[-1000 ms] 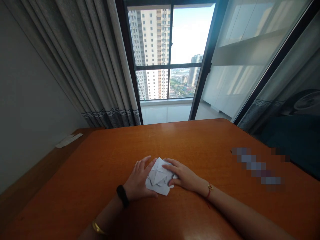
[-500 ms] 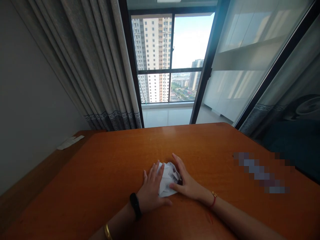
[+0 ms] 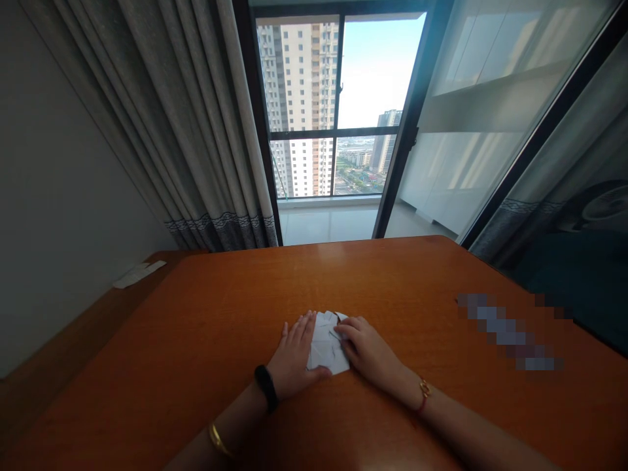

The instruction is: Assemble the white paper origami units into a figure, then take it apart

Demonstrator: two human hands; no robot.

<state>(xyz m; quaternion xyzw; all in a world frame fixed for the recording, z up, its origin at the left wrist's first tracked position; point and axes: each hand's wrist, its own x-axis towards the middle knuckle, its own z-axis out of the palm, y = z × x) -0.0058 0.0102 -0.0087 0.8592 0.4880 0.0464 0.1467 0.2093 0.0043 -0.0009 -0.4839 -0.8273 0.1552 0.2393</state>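
Observation:
A piece of folded, creased white paper [image 3: 326, 350] lies flat on the wooden table between my two hands. My left hand [image 3: 294, 353] rests along its left side, fingers stretched out flat and the thumb by the near edge. My right hand [image 3: 367, 343] has its fingers curled at the paper's upper right, where they pinch its edge; the fingertips are partly hidden. Dark marks or gaps show among the folds near those fingers.
The orange-brown wooden table [image 3: 235, 288] fills the lower view. A blurred-out patch [image 3: 505, 330] covers something at the right. White paper strips [image 3: 140, 274] lie on the ledge by the left wall. Curtains [image 3: 216, 131] and a glass door stand beyond the table.
My right hand has gone from spread around the paper's right side to curled fingers on its upper right edge. The paper looks flatter; my left hand stays along the left side.

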